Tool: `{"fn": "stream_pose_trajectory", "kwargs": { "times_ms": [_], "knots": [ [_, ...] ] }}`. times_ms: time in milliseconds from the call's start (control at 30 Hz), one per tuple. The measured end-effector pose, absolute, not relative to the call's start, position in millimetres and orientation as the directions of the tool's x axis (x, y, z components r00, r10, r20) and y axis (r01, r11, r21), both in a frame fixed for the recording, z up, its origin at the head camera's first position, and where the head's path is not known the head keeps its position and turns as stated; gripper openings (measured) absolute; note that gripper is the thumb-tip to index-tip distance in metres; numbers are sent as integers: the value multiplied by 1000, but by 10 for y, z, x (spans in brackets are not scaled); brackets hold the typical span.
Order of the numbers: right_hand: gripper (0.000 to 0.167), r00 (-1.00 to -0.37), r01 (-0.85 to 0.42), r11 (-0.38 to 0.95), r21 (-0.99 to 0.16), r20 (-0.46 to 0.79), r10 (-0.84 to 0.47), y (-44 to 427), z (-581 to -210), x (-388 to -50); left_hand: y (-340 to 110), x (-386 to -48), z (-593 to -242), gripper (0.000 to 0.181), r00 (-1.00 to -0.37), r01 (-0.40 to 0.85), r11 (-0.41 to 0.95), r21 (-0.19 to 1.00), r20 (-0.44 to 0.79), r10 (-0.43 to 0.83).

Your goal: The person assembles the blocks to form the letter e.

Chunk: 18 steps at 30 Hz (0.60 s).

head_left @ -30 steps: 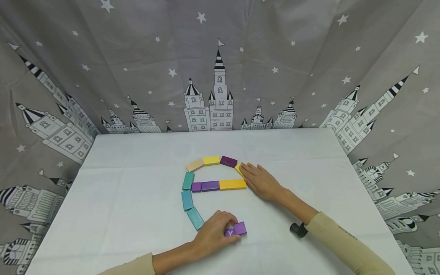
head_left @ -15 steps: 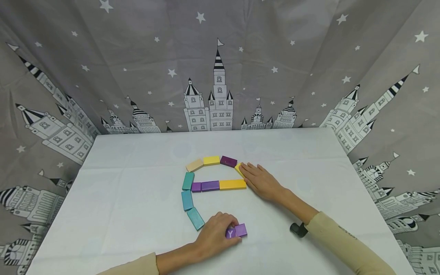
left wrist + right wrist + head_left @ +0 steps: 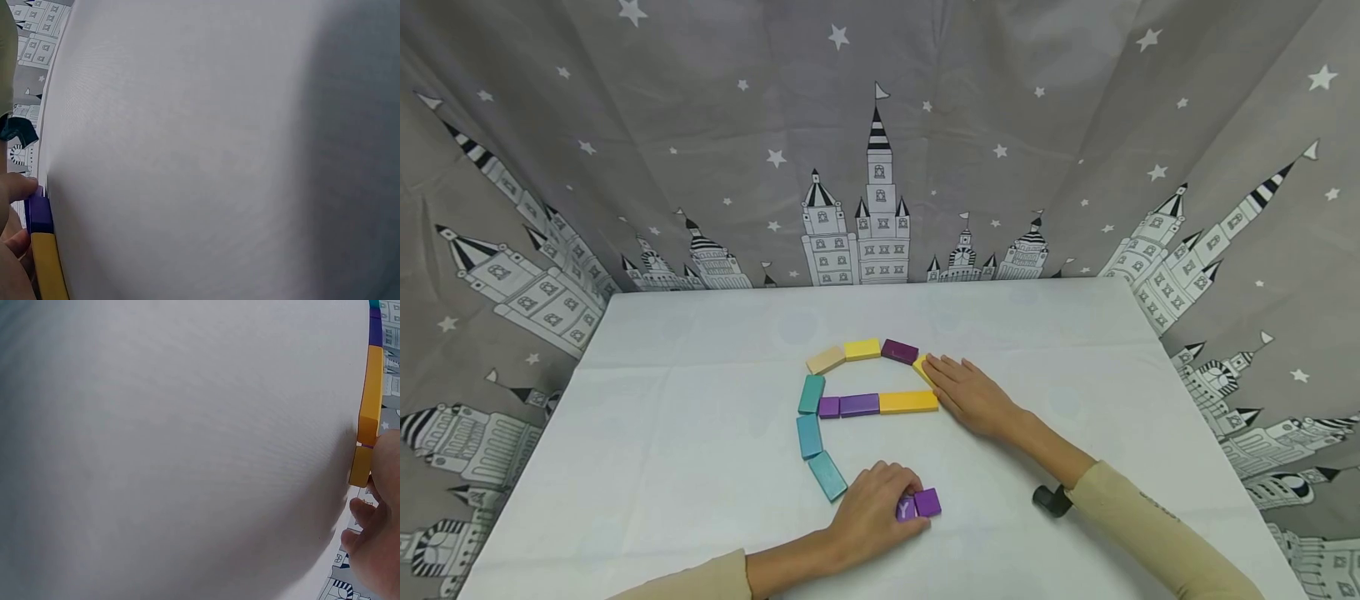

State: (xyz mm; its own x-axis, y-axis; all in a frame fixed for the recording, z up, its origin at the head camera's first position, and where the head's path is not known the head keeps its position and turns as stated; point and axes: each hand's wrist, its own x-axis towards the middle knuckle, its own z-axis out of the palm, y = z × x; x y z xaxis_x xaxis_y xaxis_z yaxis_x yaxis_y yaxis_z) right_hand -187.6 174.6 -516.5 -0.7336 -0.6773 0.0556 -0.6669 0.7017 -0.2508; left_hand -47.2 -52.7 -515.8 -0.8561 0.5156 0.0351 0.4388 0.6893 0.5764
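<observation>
My left hand [image 3: 874, 514] pinches a purple block marked Y [image 3: 906, 507] between thumb and fingers at the lower end of a curve of blocks. Against its right side sits a small purple block [image 3: 928, 502]. In the left wrist view a yellow block [image 3: 50, 265] shows beside a purple block [image 3: 41, 215] by the fingers; from the head it is hidden under the hand. My right hand [image 3: 973, 398] lies with straight fingers over a yellow block [image 3: 921, 367] at the curve's upper right. Only that block's left part shows in the head view.
Teal and blue blocks [image 3: 809, 437] form the curve's left side, with beige, yellow and dark purple blocks [image 3: 899, 351] on top. A middle row of purple blocks [image 3: 859, 405] ends in a long yellow block [image 3: 908, 402]. All lie on a white table [image 3: 685, 433].
My left hand has shifted slightly right and toward me, and the purple blocks at its fingertips have shifted with it. The right hand stays in place.
</observation>
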Motion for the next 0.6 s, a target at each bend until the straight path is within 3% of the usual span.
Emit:
{"fn": "stream_pose_trajectory", "kwargs": {
  "times_ms": [300, 600],
  "knots": [
    [53, -732, -660, 684, -313, 61, -679, 1746, -5177, -1883, -571, -507, -5076, 38, -864, 427, 669, 608, 57, 500],
    [52, -731, -657, 670, -347, 75, -678, 1751, -5199, -1875, -880, -729, -4983, 31, -934, 338, 715, 611, 126, 334]
  ]
}}
